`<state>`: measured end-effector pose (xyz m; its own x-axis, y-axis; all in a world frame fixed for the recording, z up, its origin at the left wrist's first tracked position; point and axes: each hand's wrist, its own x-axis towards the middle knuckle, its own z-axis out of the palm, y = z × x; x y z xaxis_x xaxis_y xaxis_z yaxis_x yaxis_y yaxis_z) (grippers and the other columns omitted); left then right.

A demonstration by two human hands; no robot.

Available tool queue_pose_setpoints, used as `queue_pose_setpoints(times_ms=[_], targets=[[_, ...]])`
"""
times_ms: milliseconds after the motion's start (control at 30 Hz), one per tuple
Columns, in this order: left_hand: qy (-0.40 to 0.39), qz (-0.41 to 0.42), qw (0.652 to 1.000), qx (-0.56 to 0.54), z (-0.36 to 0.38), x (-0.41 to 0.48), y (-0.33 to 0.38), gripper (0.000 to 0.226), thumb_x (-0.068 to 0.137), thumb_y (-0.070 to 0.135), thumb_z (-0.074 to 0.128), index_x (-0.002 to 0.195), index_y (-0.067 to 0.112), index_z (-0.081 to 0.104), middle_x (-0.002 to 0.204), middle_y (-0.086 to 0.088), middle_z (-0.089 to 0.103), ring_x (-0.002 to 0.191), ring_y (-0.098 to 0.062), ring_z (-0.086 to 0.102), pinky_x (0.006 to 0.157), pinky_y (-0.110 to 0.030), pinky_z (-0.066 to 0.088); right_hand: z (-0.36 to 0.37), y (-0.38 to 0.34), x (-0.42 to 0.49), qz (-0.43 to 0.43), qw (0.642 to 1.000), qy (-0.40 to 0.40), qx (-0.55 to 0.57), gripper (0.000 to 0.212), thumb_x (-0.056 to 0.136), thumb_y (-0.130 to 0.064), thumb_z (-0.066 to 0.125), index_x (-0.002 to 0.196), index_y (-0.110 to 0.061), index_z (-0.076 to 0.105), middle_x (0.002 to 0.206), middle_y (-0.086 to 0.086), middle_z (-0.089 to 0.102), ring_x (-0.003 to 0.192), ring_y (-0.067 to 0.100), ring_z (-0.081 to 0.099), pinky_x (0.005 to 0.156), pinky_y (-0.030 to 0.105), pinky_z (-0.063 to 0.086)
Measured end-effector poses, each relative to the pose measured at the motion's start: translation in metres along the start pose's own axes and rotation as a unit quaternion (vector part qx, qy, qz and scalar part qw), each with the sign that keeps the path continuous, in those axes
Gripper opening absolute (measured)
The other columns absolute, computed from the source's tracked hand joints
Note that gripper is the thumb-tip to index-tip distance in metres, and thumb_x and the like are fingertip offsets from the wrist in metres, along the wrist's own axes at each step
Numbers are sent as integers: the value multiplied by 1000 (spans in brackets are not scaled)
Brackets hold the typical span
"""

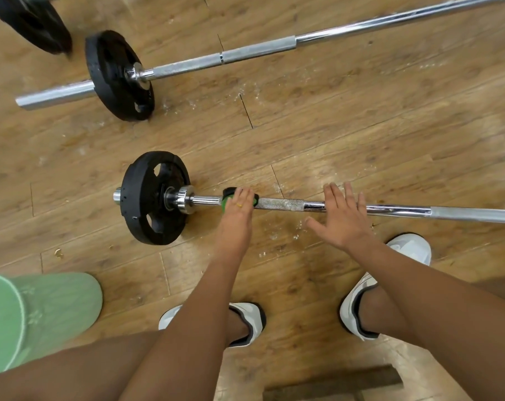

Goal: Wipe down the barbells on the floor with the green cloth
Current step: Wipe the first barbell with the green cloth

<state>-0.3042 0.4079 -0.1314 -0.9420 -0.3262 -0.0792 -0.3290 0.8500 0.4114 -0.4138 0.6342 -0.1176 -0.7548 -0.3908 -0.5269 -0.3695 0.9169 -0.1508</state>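
Observation:
The near barbell (280, 203) lies across the wooden floor, its black plate (150, 198) at the left end. My left hand (237, 209) grips the green cloth (226, 201), wrapped round the bar just right of the chrome collar. My right hand (342, 218) is spread flat with straight fingers over the bar, further right. A second barbell (245, 53) lies beyond, with its own black plate (118, 75).
Another black plate (34, 21) sits at the top left corner. My two white shoes (245, 319) (358, 302) stand just behind the near bar. A dark block (332, 383) lies at the bottom edge. White dust marks the floorboards between the bars.

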Motion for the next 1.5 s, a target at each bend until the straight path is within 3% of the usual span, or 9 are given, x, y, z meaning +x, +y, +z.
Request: queue_pose_setpoints(times_ms=[67,133,367,633,733,900,1067,1300,1500], targets=[[35,-96,995,-12,-5,4,-11,63,97,-13,41,154,13,38,161,-8,35,148,-28,31,116,-47,39,-1,3,6,-5,1000,-7,5,100,90,-77,29,160,-17,-6,168,2,-8,152,26,-21,121,50,-13],[70,-184,980,-34,-8,3,-28,61,98,-14,39,155,10,37,163,-8,31,152,-27,23,118,-46,34,-2,3,9,-5,1000,-10,11,99,90,-76,30,160,-17,-5,169,2,-6,152,26,-19,121,50,-12],[-22,-21,1000,-8,-3,4,-19,60,103,-7,38,159,12,28,167,-3,21,156,-18,8,124,-40,24,-6,1,17,11,1000,-1,24,94,91,-76,28,160,-18,4,169,1,2,154,24,-12,122,50,-10],[38,-87,995,-26,12,15,17,60,104,-7,40,159,12,26,167,-3,21,156,-18,7,122,-29,4,-11,1,23,13,999,14,39,84,96,-69,24,160,-17,8,169,2,5,154,25,-10,123,50,-10],[21,-26,999,-29,10,14,13,60,103,-8,39,159,12,27,167,-3,22,156,-18,9,125,-34,14,-11,0,25,15,999,23,44,76,100,-63,19,160,-17,8,168,2,6,154,25,-10,123,49,-10],[76,-173,981,-51,4,30,9,58,104,-8,38,158,9,27,168,-6,18,156,-21,9,125,-42,22,-8,-1,26,16,998,46,36,71,103,-57,14,160,-16,9,168,2,6,154,26,-11,121,49,-12],[16,-19,1000,-13,9,18,9,63,102,-11,40,159,12,25,168,-3,19,156,-19,10,124,-42,25,-5,-2,24,13,997,68,27,70,104,-55,13,160,-13,7,168,5,5,154,28,-11,123,50,-10],[49,-94,993,-59,17,29,16,55,104,-6,42,156,8,33,165,-5,26,155,-18,15,123,-45,28,10,-16,15,80,989,110,48,69,105,-51,13,160,-12,-3,168,10,-7,153,27,-17,122,48,-13],[27,-32,998,-35,14,19,5,65,102,-11,41,160,13,25,168,0,16,156,-16,5,125,-45,23,8,-18,22,87,989,98,68,67,105,-49,13,160,-12,-1,168,9,-3,153,28,-17,120,46,-17]])
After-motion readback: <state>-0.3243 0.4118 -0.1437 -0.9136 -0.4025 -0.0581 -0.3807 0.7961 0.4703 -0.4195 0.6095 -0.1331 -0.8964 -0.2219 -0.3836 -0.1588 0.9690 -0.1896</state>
